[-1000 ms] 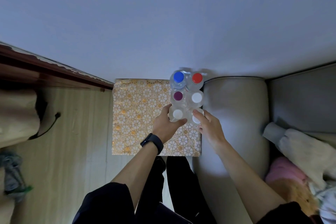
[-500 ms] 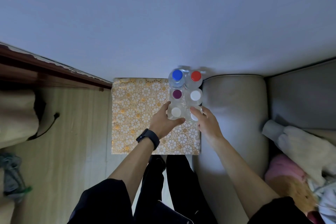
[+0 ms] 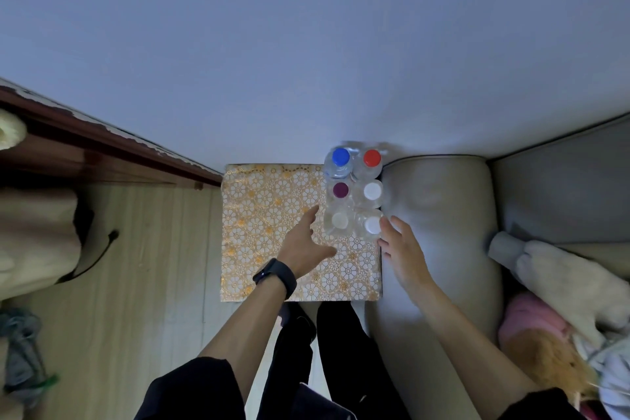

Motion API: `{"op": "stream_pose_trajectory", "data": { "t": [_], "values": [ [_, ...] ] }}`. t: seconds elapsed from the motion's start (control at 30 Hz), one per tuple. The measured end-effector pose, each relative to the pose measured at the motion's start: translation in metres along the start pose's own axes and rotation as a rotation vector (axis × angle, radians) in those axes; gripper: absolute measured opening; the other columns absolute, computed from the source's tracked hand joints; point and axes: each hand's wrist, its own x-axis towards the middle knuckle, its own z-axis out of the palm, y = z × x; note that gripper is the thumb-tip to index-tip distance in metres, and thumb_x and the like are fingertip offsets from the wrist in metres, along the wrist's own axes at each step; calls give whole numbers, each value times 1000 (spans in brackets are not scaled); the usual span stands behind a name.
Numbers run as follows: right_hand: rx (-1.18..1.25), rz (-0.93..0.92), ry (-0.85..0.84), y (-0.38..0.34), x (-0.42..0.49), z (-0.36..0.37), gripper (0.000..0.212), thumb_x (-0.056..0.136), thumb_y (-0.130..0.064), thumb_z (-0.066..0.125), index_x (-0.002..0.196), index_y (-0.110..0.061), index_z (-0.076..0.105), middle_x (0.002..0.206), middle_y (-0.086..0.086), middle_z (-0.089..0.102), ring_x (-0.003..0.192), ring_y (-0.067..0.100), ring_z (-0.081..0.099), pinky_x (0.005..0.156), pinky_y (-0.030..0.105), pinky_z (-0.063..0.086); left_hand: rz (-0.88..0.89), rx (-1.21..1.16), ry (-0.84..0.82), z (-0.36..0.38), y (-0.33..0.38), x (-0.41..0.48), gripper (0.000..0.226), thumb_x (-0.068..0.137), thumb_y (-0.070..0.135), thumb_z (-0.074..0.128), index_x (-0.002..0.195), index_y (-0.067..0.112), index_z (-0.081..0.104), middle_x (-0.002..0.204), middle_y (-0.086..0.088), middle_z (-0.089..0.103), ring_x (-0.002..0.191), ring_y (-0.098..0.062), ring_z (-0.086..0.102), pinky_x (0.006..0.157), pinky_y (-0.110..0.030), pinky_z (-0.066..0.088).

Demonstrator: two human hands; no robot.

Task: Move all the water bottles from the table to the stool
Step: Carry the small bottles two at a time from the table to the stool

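Observation:
Several clear water bottles stand in two rows on the right part of a square surface with a gold flower-patterned cover (image 3: 272, 225). Their caps are blue (image 3: 340, 156), red (image 3: 371, 158), purple (image 3: 340, 190) and white (image 3: 372, 191). The two nearest bottles have white caps (image 3: 340, 221) (image 3: 372, 225). My left hand (image 3: 303, 242), with a black wristband, is open just left of the near-left bottle, fingers spread, not gripping it. My right hand (image 3: 399, 249) is open just right of the near-right bottle, fingertips close to it.
A grey sofa arm (image 3: 439, 215) runs along the right edge of the patterned surface. Cushions and pink and orange fabric (image 3: 545, 334) lie at far right. Wooden floor (image 3: 153, 266) and a dark baseboard lie to the left, with a cable and cloth bundles. A plain wall is behind.
Both hands were closed around the two nearest white-capped bottles. Now they have let go and pulled slightly back and outward, fingers spread. The bottles stand where they were.

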Motion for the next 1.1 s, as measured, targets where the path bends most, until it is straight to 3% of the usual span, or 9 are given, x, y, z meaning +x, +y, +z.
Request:
{"op": "stream_pose_trajectory", "data": {
  "t": [0.13, 0.2, 0.43, 0.47, 0.53, 0.57, 0.67, 0.83, 1.1],
  "values": [
    [-158, -3, 70, -16, -44, 5, 67, 93, -56, 55, 148, -23, 36, 147, -4, 48, 129, 17, 52, 99, 28, 35, 37, 82, 29, -21, 2, -38, 95, 77, 19, 81, 155, 33, 28, 154, 0, 42, 137, -22, 45, 99, -34, 46],
    [-224, -37, 80, -25, -74, 11, 60, 95, -48, 58, 145, -23, 40, 146, -6, 50, 124, 16, 55, 97, 28, 38, 68, 105, 55, -35, 7, -67, 90, 79, 22, 79, 154, 33, 30, 153, 0, 44, 136, -21, 45, 97, -31, 43],
    [-531, -496, 64, -77, -183, 49, 29, 94, -42, 61, 121, -32, 65, 119, -22, 59, 109, -2, 51, 94, 21, 36, 170, 111, 186, -96, -2, -171, 63, 93, 36, 65, 149, 35, 37, 152, 5, 44, 136, -16, 46, 100, -24, 40],
    [-565, -570, 60, -83, -196, 58, 26, 94, -41, 61, 118, -32, 67, 117, -24, 58, 109, -3, 51, 94, 20, 36, 177, 104, 216, -107, -8, -186, 60, 94, 37, 63, 148, 35, 38, 152, 6, 45, 128, -12, 52, 96, -18, 42],
    [-635, -688, 26, -94, -216, 79, 23, 94, -44, 61, 114, -35, 68, 119, -25, 57, 114, -3, 51, 95, 19, 36, 167, 78, 299, -133, -22, -212, 57, 95, 40, 61, 148, 36, 40, 147, 5, 49, 88, -2, 63, 72, -7, 45],
    [-668, -736, -9, -100, -224, 92, 22, 94, -44, 60, 113, -37, 68, 121, -25, 57, 116, -3, 51, 95, 16, 35, 151, 63, 353, -147, -30, -225, 56, 95, 41, 60, 147, 38, 41, 144, 3, 52, 74, -2, 60, 64, -9, 46],
    [-747, -889, -135, -117, -246, 141, 24, 94, -43, 60, 115, -35, 69, 123, -25, 57, 120, -4, 50, 93, 4, 30, 92, 25, 539, -193, -62, -266, 54, 95, 41, 58, 145, 37, 41, 142, -1, 54, 96, -13, 65, 80, -24, 51],
    [-918, -1093, -411, -141, -280, 243, 29, 93, -51, 55, 117, -39, 67, 126, -21, 58, 124, 0, 48, 95, 12, 33, -25, -121, 846, -243, -132, -344, 55, 94, 40, 61, 145, 26, 46, 143, -3, 53, 123, -21, 55, 93, -24, 42],
    [-1084, -1377, -830, -143, -349, 373, 28, 91, -43, 62, 114, -30, 71, 125, -14, 62, 121, 8, 53, 101, 20, 35, -247, -398, 1178, -233, -211, -441, 50, 93, 35, 63, 141, 26, 51, 139, 0, 56, 131, -17, 48, 100, -21, 35]
  ]
}}
